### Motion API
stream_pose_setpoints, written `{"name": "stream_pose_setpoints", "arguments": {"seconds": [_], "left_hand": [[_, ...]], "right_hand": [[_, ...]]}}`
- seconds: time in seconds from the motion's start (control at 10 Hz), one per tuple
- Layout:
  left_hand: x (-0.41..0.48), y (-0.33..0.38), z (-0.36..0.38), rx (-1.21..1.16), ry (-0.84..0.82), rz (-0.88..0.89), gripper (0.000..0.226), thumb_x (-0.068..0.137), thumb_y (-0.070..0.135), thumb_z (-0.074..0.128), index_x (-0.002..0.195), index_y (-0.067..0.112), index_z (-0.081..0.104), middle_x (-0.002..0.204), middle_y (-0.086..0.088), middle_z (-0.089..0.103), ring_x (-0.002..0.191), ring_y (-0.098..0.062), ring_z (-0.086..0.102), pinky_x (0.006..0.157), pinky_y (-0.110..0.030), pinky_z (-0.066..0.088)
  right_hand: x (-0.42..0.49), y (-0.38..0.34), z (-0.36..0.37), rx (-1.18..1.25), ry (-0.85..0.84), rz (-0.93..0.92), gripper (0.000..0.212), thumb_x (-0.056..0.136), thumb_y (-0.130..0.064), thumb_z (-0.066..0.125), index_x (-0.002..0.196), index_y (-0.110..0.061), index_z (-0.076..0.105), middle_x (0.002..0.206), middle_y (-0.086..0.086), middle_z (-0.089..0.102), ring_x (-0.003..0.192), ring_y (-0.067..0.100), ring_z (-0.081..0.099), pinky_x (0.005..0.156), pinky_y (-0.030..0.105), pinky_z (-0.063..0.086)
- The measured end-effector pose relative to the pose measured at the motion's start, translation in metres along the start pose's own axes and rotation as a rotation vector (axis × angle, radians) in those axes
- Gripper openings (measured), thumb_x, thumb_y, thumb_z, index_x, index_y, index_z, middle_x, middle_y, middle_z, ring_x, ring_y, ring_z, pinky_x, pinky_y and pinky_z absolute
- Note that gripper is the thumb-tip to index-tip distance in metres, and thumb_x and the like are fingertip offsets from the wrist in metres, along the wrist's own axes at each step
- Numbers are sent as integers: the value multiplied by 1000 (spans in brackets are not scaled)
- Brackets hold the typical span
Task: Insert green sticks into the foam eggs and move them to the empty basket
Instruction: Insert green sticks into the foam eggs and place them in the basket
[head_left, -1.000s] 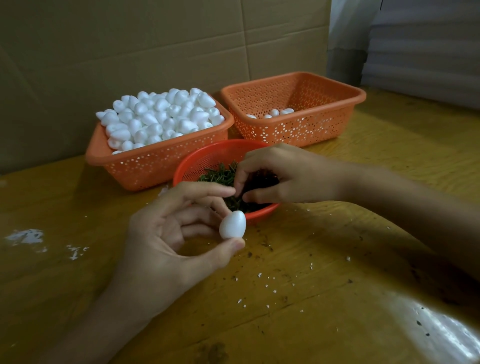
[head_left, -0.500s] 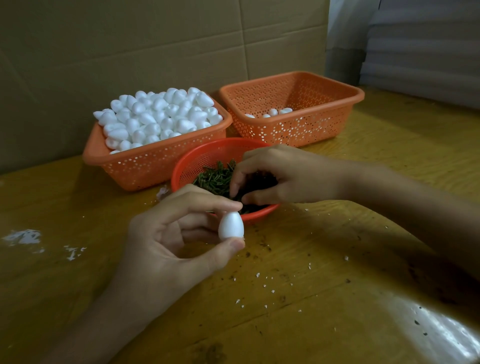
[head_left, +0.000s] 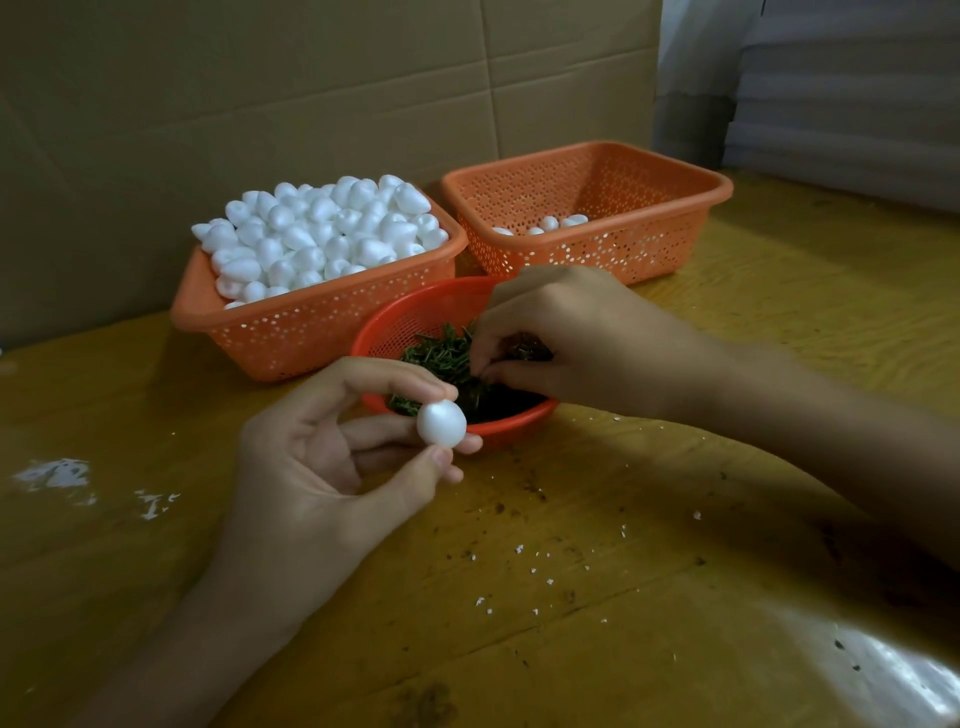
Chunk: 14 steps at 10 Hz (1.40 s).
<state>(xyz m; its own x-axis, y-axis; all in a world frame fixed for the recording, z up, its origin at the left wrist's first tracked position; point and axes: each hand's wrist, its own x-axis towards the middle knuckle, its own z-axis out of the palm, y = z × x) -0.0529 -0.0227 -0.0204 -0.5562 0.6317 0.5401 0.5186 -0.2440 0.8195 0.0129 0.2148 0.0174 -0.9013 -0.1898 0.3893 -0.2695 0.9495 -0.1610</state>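
The left hand (head_left: 311, 467) is raised just above the table, nearest the camera. It pinches one foam egg (head_left: 441, 423) between the thumb tip below and the index fingertip above, and the middle finger rests behind it. The egg looks almost round from here, so its long axis runs roughly towards the camera. I cannot tell which end faces out.

The table (head_left: 649, 597) is worn yellow wood. White crumbs (head_left: 519, 551) and dark specks are scattered in front of the hands, a white smear (head_left: 52, 473) lies at the left, and glare sits at the near right corner.

Just behind the egg stands a round red bowl (head_left: 410, 317) of green sticks (head_left: 439, 356). The right hand (head_left: 587, 338) reaches in from the right, fingers curled down into the sticks and thumb close to the fingertips. It covers much of the bowl, and I cannot tell whether it holds a stick.

Beyond the bowl are two orange baskets side by side. The left basket (head_left: 311, 338) is heaped with foam eggs (head_left: 322, 234). The right basket (head_left: 649, 244) holds only a few eggs (head_left: 550, 223) on its floor.

A cardboard wall (head_left: 260, 104) stands right behind the baskets, with pale stacked sheets (head_left: 857, 93) at the far right.
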Motion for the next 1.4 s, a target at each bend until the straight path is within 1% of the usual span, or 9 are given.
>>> {"name": "stream_pose_setpoints", "arguments": {"seconds": [0.1, 0.2, 0.4, 0.5, 0.7, 0.8, 1.0, 1.2, 1.4], "left_hand": [[4, -4, -1, -11, 48, -6, 28, 83, 18, 83, 109, 19, 74, 116, -12, 74, 90, -35, 80, 71, -38, 66], [3, -8, 0, -42, 52, 6, 29, 85, 7, 84, 110, 8, 70, 115, -15, 73, 88, -36, 80, 70, -35, 65], [6, -8, -3, -91, 104, -2, 30, 88, 14, 82, 117, 20, 74, 113, -15, 74, 82, -35, 80, 70, -32, 65], [6, -10, -3, -89, 101, -2, 31, 87, 8, 83, 116, 16, 75, 114, -17, 75, 88, -36, 80, 72, -33, 65], [6, -11, -4, -132, 111, -18, 28, 86, 9, 82, 112, 12, 74, 112, -20, 75, 89, -39, 79, 73, -33, 65], [6, -10, -5, -135, 117, -22, 29, 87, 15, 83, 114, 16, 75, 113, -18, 75, 88, -39, 79, 73, -32, 64], [7, -8, -3, -153, 130, -55, 41, 83, 36, 87, 120, 23, 77, 114, -16, 78, 85, -36, 80, 73, -32, 64], [7, -10, -3, -137, 141, -40, 40, 83, 33, 88, 121, 23, 78, 111, -15, 78, 80, -35, 79, 71, -33, 65], [8, -14, -5, -119, 138, -26, 40, 84, 35, 89, 121, 24, 78, 108, -12, 78, 80, -34, 80, 72, -33, 65]], "right_hand": [[0, 0, 0, -37, 20, 38, 12, 91, -21, 76, 101, -27, 79, 100, -12, 75, 98, 11, 67, 86, 39, 52], [0, 0, -1, -1, 23, 51, 12, 91, -24, 76, 102, -29, 80, 100, -14, 77, 96, 8, 70, 88, 38, 53], [2, 0, 0, 114, -216, 5, 26, 96, -44, 69, 120, -36, 75, 106, -21, 68, 102, 1, 57, 89, 17, 42], [2, 3, 0, 170, -196, 29, 18, 92, -34, 77, 110, -35, 79, 99, -24, 69, 94, -6, 60, 82, 8, 40], [0, 1, -2, 145, -91, 33, 17, 86, -18, 81, 97, -31, 81, 93, -19, 75, 90, -4, 66, 82, 12, 47], [1, 0, -2, 141, -72, 44, 21, 87, -19, 80, 105, -30, 80, 100, -16, 76, 95, -2, 68, 88, 19, 51], [3, 5, -2, 212, -241, 71, 22, 93, -27, 76, 114, -35, 79, 107, -27, 72, 94, -14, 62, 84, 2, 39], [2, 6, 0, 231, -145, 58, 15, 87, -24, 81, 99, -34, 81, 96, -22, 74, 90, -9, 62, 80, 7, 40], [1, 2, -3, 221, -93, 19, 19, 85, -18, 83, 102, -27, 79, 95, -14, 76, 92, 1, 70, 85, 28, 54]]}}
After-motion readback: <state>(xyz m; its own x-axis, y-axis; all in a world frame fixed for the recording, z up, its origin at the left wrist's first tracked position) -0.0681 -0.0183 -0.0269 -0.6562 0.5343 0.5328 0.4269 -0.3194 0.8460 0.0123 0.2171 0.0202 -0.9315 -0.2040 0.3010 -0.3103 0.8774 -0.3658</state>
